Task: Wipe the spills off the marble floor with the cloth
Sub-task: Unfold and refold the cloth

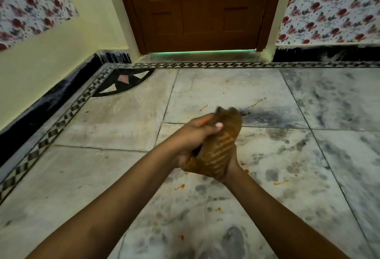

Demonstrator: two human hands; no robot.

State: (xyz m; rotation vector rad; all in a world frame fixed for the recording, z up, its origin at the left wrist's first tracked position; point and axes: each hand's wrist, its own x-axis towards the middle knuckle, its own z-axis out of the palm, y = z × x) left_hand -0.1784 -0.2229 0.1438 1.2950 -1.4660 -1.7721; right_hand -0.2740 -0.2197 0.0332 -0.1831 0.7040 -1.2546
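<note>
Left hand point(191, 135) and right hand point(230, 162) both up in front of me, above the floor, gripping the brown cloth point(218, 149) between them. Left thumb curls over the cloth's upper part; right hand wraps it from below and the right, its fingers mostly hidden behind the fabric, so I can't count them. Cloth is bunched into a roll with pale stripes, top end blurred, can't make out its edge. Both forearms run in from the bottom, elbows cut off.

Marble floor point(123, 176) under the hands, grey-veined slabs. Orange spills point(182, 186) dotted near: one just below the cloth, small ones lower down, a streak at right. More orange flecks point(257, 102) beyond the hands, thin and hard to size. Whether the dark smudges are stains or veining I can't tell.

Further on, patterned border strip point(205, 65), black corner inlay point(123, 81), then the brown door point(201, 9), its top cut off. Floral wall panels point(333, 7) either side, blurry.
</note>
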